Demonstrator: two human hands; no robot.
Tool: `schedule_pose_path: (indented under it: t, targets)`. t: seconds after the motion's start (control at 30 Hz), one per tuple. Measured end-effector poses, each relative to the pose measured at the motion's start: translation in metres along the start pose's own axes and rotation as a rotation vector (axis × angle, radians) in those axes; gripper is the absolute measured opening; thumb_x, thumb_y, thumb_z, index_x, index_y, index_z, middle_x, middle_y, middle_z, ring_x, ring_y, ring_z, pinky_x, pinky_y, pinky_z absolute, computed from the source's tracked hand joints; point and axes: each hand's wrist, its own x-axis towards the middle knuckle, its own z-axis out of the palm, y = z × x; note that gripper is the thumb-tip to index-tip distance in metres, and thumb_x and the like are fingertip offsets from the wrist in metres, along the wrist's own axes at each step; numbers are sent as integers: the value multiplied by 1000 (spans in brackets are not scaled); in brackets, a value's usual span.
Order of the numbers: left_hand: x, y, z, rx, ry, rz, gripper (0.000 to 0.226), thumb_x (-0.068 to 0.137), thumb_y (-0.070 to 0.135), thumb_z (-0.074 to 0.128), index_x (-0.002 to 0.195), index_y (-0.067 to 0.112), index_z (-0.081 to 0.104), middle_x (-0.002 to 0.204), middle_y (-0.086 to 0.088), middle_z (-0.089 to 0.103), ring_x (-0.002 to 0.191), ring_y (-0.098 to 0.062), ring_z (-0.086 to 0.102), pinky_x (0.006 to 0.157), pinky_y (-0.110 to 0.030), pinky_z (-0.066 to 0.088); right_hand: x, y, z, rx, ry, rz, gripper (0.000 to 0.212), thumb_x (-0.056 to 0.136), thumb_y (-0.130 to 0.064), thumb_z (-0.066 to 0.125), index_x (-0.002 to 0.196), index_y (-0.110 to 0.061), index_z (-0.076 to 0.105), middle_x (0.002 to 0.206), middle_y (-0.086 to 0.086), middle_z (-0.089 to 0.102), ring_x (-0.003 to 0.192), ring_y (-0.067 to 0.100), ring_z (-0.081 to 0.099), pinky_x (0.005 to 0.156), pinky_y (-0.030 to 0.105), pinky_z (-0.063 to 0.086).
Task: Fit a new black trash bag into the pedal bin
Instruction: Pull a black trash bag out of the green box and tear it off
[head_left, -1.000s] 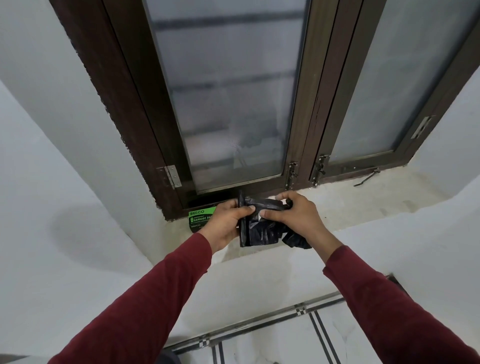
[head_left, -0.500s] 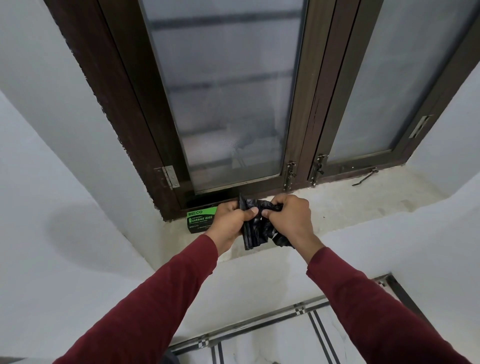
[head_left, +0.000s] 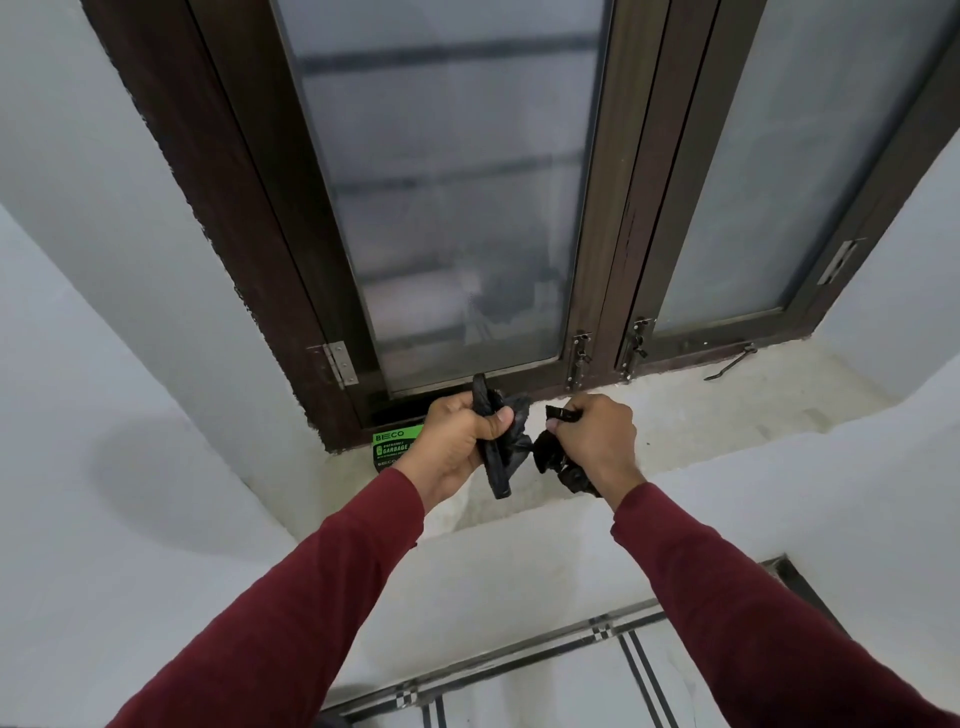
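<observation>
Hands pulled apart | left hand (head_left: 462, 436), right hand (head_left: 597, 436) fingers clamped on trash bag (head_left: 506, 447)

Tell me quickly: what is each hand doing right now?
Left hand: grips black bag plastic.
Right hand: grips another piece of black plastic.

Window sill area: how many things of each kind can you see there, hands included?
Hands: 2, left hand and right hand
Black bag pieces: 2, left piece, right piece
Green garbage bag box: 1
Total: 5
</observation>
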Motion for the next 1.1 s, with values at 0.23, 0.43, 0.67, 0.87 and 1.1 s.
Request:
schedule_pose_path:
  t: [0.23,0.43,0.67,0.87,1.1]
  targets:
    - [1,19,-9,-61,10,-51,15,96,-2,61,94,9,70,76,-4,70,64,-16,69,66,-32,59,24,27,-9,87,24,125,14,90,-26,71,97,-15,75,96,8,73,100,31,67,78,26,42]
    - [9,19,-10,-71,97,-151,14,96,6,65,110,7,67,90,-11,73,76,-25,73,66,-41,63,30,11,3,174,-346,96,17,81,-21,56,87,-21,72,125,12,50,96,22,58,80,29,46]
    - [12,17,-4,-190,195,-215,6,99,6,53,100,5,59,87,-15,63,78,-31,64,80,-55,58,46,19,13,-600,-60,-443,60,79,-5,67,128,-36,53,124,-4,61,127,32,40,103,61,34]
    - [16,15,-3,-205,194,-207,9,100,5,54,103,3,62,91,-14,67,83,-30,67,83,-51,58,39,24,14,-563,204,-632,44,76,-15,82,116,-23,66,144,5,49,134,33,42,113,65,28]
    - [20,16,-10,-35,177,-173,9,89,20,77,93,21,69,77,7,70,69,-9,59,64,-25,44,-3,-3,17,529,193,-418,22,98,-9,61,118,-14,66,136,-4,56,128,7,53,111,28,43]
